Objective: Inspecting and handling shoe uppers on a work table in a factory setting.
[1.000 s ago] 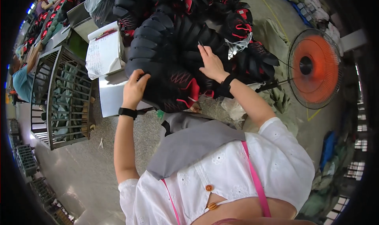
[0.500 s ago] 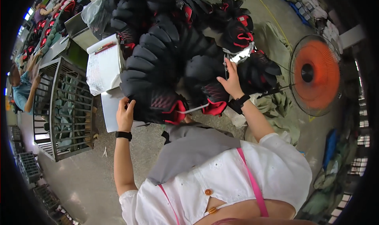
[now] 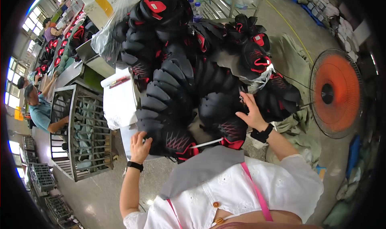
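Two curved stacks of black shoe uppers with red linings lie in front of me, the left stack [image 3: 163, 104] and the right stack [image 3: 219, 108]. A white cord [image 3: 207, 143] spans the nearest uppers of both. My left hand [image 3: 140, 147] is at the near left edge of the left stack, its fingers bent and pinched together; a dark bit shows between them, too small to name. Beside the right stack, my right hand [image 3: 254, 113] rests with fingers forward, closed on small metal snips [image 3: 242, 97], partly hidden by the fingers.
An open notebook [image 3: 119, 102] with a red pen [image 3: 120, 82] lies left of the stacks. More uppers [image 3: 159, 18] are heaped behind. An orange fan [image 3: 337, 93] stands right. A metal cage cart [image 3: 72, 132] is at left, a co-worker [image 3: 39, 110] beyond it.
The whole view has shifted, so the stacks, fan and cart now sit lower and further right. Both hands remain beside the same stacks.
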The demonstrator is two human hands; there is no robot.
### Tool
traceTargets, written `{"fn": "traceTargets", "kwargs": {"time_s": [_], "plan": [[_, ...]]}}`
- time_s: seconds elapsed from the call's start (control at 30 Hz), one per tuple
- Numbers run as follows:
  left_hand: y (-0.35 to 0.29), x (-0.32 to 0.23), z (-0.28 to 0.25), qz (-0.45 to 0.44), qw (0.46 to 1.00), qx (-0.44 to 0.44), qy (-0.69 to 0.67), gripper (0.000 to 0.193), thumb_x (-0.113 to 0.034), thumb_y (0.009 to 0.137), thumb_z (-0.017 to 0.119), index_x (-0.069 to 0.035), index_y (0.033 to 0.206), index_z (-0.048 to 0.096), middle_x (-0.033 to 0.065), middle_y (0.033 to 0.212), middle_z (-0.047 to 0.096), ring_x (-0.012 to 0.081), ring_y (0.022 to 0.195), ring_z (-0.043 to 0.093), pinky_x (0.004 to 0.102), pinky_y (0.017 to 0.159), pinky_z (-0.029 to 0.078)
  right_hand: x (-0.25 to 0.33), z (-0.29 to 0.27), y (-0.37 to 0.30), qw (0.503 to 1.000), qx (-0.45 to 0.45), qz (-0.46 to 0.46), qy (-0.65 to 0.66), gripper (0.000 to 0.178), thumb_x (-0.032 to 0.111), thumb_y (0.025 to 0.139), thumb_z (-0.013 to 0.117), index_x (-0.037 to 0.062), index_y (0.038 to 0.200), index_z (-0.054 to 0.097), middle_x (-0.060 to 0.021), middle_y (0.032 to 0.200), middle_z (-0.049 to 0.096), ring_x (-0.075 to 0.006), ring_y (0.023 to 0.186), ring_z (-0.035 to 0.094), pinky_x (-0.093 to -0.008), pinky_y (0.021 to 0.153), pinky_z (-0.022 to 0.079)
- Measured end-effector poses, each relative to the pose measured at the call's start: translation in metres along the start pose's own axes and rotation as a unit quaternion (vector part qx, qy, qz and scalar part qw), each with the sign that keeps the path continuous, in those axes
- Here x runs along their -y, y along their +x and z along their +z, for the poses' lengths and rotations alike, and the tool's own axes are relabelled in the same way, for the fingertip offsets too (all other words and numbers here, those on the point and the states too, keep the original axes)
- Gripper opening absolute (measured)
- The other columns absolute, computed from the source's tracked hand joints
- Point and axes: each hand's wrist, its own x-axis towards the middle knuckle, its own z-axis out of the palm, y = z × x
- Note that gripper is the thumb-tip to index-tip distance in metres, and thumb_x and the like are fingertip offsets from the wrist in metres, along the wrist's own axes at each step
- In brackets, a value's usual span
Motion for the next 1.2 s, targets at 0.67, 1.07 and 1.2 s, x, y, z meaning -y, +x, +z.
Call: {"fn": "traceTargets", "kwargs": {"time_s": [0.67, 1.07, 1.2], "plan": [[0.27, -0.028, 0.076, 0.111, 0.982, 0.054, 0.143, 0.027, -0.017, 0.077, 0.052, -0.018, 0.102, 0.061, 0.0, 0.098, 0.051, 0.0185, 0.091, 0.047, 0.0306, 0.074, 0.034, -0.05, 0.115, 0.216, 0.966, 0.141, -0.156, -0.15, 0.032, 0.005, 0.077, 0.049, 0.0047, 0.108, 0.056, -0.0174, 0.1, 0.051, -0.0362, 0.079, 0.059, -0.044, 0.069, 0.049], [0.155, -0.011, -0.016, 0.049, 0.994, 0.094, -0.005, 0.012, -0.007, 0.064, 0.056, -0.008, 0.076, 0.057, 0.0052, 0.082, 0.059, 0.0212, 0.092, 0.055, 0.0395, 0.097, 0.033, -0.056, -0.002, 0.112, 0.97, 0.062, -0.186, -0.142, 0.037, -0.003, 0.069, 0.054, 0.0058, 0.105, 0.057, -0.0109, 0.086, 0.051, -0.0262, 0.063, 0.057, -0.035, 0.056, 0.047], [0.16, -0.017, -0.004, -0.007, 0.996, 0.086, 0.008, 0.018, -0.006, 0.065, 0.057, -0.008, 0.083, 0.056, 0.0058, 0.08, 0.057, 0.0217, 0.092, 0.055, 0.0453, 0.098, 0.031, -0.048, 0.0, 0.11, 0.963, 0.042, -0.216, -0.156, 0.04, -0.002, 0.071, 0.053, 0.0047, 0.111, 0.055, -0.0117, 0.088, 0.051, -0.0271, 0.069, 0.057, -0.0349, 0.061, 0.047]]}}
